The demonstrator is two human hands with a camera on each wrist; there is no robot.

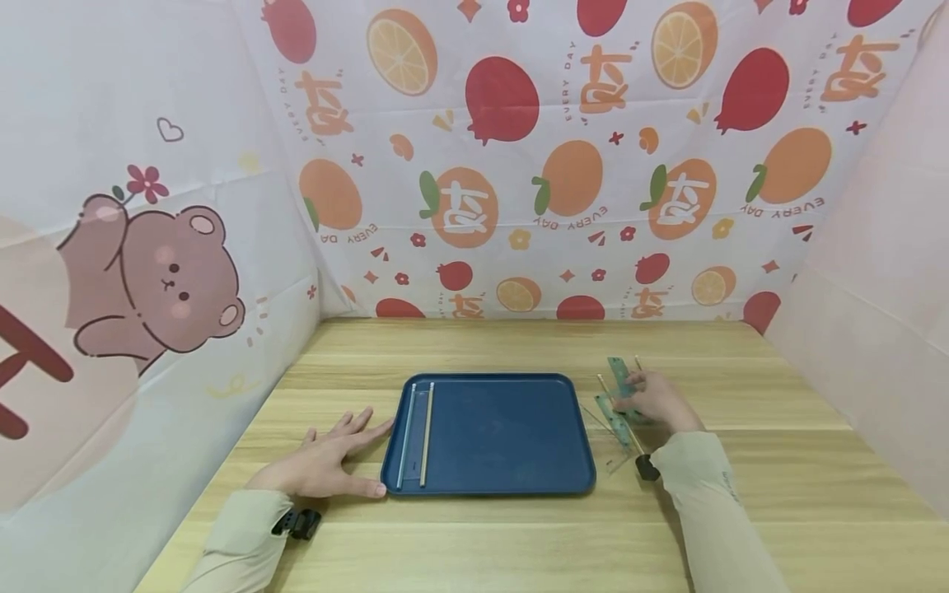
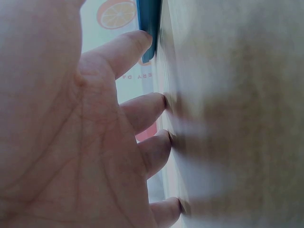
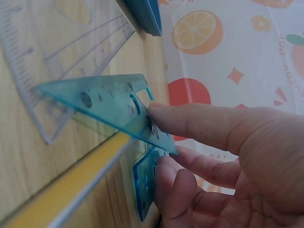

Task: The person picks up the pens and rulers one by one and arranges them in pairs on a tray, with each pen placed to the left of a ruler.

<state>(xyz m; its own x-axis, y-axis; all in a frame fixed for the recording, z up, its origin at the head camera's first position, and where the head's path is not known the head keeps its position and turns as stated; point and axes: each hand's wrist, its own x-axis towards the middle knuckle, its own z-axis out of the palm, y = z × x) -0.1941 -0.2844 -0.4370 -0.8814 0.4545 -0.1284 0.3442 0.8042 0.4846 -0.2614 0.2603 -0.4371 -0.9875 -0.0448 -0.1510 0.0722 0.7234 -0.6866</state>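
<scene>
My right hand (image 1: 656,401) pinches a translucent teal set square (image 3: 107,97), the thumb on its upper face and fingers beneath. Below it lies a second teal drawing tool (image 3: 145,183), partly hidden by the fingers. A yellow pencil (image 3: 71,187) passes under the held set square. Beside them a clear set square (image 3: 23,80) lies on the table. My left hand (image 1: 326,463) has its fingers spread, with the forefinger and thumb touching the left edge of the blue tray (image 1: 504,436) and other fingertips on the table.
Along the tray's left side lie a light-blue pencil (image 1: 406,436), a clear ruler (image 1: 417,432) and a wooden-coloured pencil (image 1: 427,436). Another thin stick (image 1: 638,362) pokes out behind the right hand. Printed cloth (image 1: 504,189) hangs behind the wooden table (image 1: 489,543).
</scene>
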